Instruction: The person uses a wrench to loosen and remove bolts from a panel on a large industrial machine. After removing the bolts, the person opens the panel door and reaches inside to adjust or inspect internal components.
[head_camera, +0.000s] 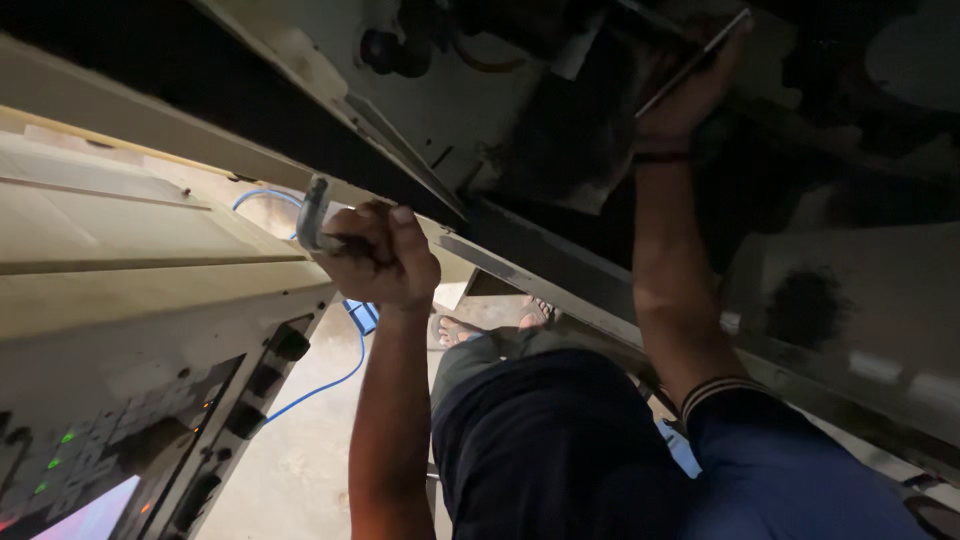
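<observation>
My left hand (385, 262) is closed in a fist around a grey metal tool or lever (313, 215), whose curved end sticks out above the thumb, beside the pale edge of a machine (150, 290). My right hand (688, 100) reaches up into the machine's dark opening (560, 140). It grips a thin flat object (697, 60), slab-like and seen edge-on; I cannot tell what it is. A dark band circles that wrist. Both arms are stretched out, the right one from a dark sleeve with a striped cuff (720, 388).
A control panel (150, 450) with black knobs, small green lights and a lit screen corner fills the lower left. A blue cable (330, 385) runs over the concrete floor. My sandalled feet (495, 320) and dark shorts show below. A slanted metal beam (560, 275) crosses the middle.
</observation>
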